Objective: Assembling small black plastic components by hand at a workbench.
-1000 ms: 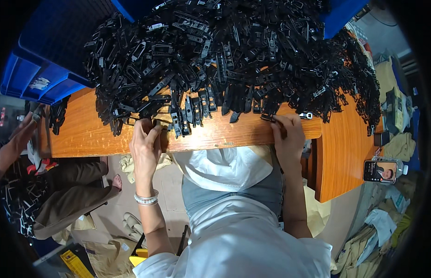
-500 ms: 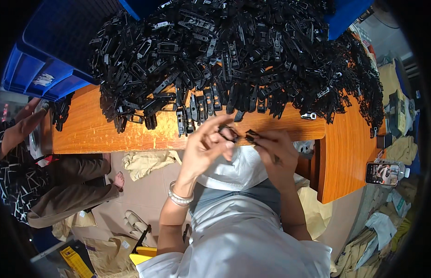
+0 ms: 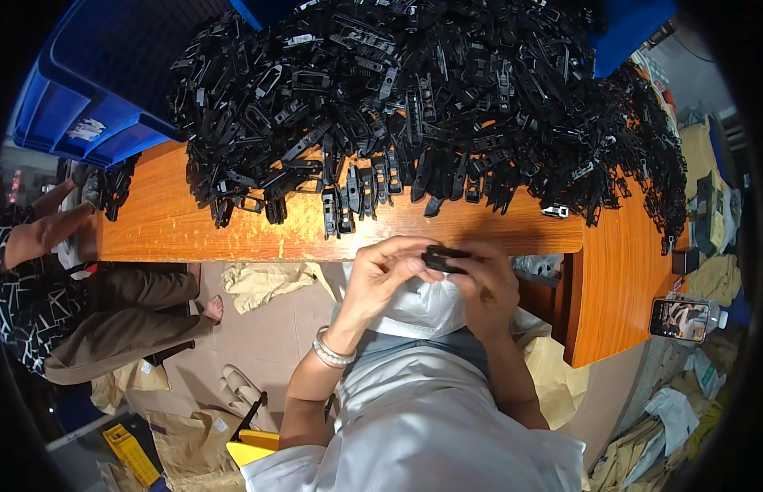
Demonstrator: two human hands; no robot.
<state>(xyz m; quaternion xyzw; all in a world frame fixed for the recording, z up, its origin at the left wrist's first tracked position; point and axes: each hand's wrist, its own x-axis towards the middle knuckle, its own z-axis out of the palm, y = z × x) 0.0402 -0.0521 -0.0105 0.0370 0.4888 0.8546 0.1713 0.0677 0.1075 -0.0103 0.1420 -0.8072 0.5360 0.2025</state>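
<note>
Two hands, the left hand [image 3: 388, 275] and the right hand [image 3: 486, 283], pinch one dark part [image 3: 444, 259] between narrowed fingertips. Those fingers cover its ends; I can't tell whether it's one piece or two. Beyond the fingers, black clips [image 3: 406, 107] heap over the wooden table [image 3: 267, 234], cut off at the top. Just below them, forearms partly hide a white cloth [image 3: 422, 312].

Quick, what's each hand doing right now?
Left hand: closed, holding a black clip-like part.
Right hand: closed, holding that same part too.
</note>
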